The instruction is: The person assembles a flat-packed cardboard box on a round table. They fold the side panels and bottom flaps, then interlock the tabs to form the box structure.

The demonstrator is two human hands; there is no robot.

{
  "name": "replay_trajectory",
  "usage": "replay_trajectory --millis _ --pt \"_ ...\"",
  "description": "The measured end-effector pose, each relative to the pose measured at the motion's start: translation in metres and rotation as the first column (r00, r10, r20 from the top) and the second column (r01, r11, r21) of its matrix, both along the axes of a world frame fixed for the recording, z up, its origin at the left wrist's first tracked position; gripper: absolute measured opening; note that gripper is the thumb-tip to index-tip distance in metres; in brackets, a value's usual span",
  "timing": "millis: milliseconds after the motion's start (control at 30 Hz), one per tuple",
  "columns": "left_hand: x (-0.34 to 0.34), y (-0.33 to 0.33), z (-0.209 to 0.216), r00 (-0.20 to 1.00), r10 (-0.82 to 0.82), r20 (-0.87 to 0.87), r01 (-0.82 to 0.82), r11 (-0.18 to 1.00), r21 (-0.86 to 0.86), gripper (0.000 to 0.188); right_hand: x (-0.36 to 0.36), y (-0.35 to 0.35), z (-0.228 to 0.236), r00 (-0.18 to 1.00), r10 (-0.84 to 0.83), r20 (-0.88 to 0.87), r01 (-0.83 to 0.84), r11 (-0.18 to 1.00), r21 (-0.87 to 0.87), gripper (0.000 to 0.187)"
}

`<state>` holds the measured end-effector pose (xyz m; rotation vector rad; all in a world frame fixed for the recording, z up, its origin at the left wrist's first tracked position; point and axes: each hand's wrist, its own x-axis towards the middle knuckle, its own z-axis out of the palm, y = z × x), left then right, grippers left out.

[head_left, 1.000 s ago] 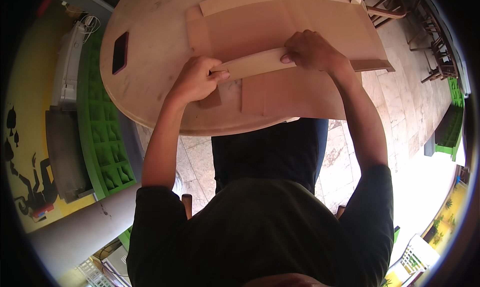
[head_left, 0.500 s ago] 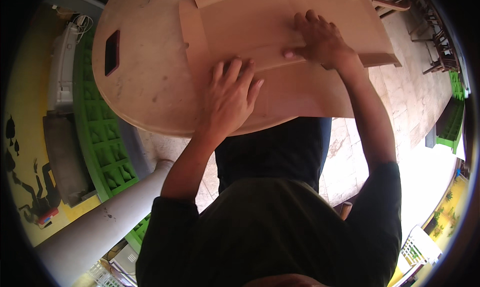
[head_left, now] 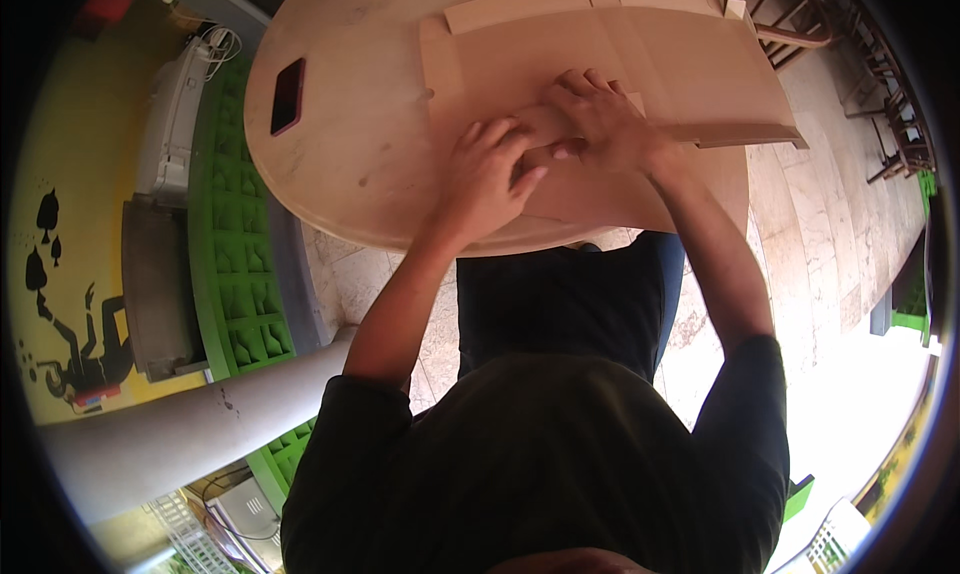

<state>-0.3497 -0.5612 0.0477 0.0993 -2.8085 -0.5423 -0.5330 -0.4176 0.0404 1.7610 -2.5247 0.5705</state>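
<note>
Seemingly plain cardboard [head_left: 690, 59] under hands [head_left: 487, 178]

A dark phone [head_left: 289, 97] with a red edge lies on the round table [head_left: 340, 164], between 10 and 11 o'clock. At 10 o'clock is a big white box [head_left: 172, 124], with curly white wires [head_left: 222, 49] by its top end. Toward 9 o'clock, a grey box [head_left: 160, 284] is next to a long green rack [head_left: 240, 214]. The yellow wall [head_left: 90, 249] at 9 o'clock has black pictures on it. A fat grey pipe [head_left: 190, 419] is at 8 o'clock. Brown chairs [head_left: 800, 42] stand near 2 o'clock. Pale floor tiles [head_left: 805, 214] show at 3 o'clock. A white basket [head_left: 838, 534] is at 4 o'clock.
</note>
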Motion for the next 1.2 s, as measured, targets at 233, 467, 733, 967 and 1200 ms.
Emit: replay_trajectory --millis 233,467,733,967,1200 --pt "0.073 -0.046 0.007 0.962 0.221 -0.162 -0.201 0.970 0.135 0.056 0.011 0.003 -0.007 0.960 -0.038 0.279 0.112 0.961 -0.254 0.029" --pt "0.057 -0.074 -0.049 0.964 0.236 -0.126 -0.121 0.805 0.580 0.026 0.030 0.011 -0.009 0.983 -0.049 0.179 0.117 0.912 -0.393 0.023" --pt "0.035 -0.057 -0.046 0.865 0.502 0.000 -0.173 0.299 0.938 0.015 0.054 0.015 -0.012 0.988 -0.130 0.088 0.155 0.888 -0.433 0.019" --pt "0.030 -0.080 -0.027 0.910 0.346 0.228 -0.326 0.260 0.909 0.013 0.058 0.014 -0.021 0.988 -0.152 0.039 0.153 0.870 -0.468 0.019" --pt "0.028 -0.084 -0.032 0.920 0.314 0.236 -0.354 0.400 0.846 0.008 0.066 0.022 -0.016 0.984 -0.160 -0.077 0.122 0.925 -0.361 0.023"
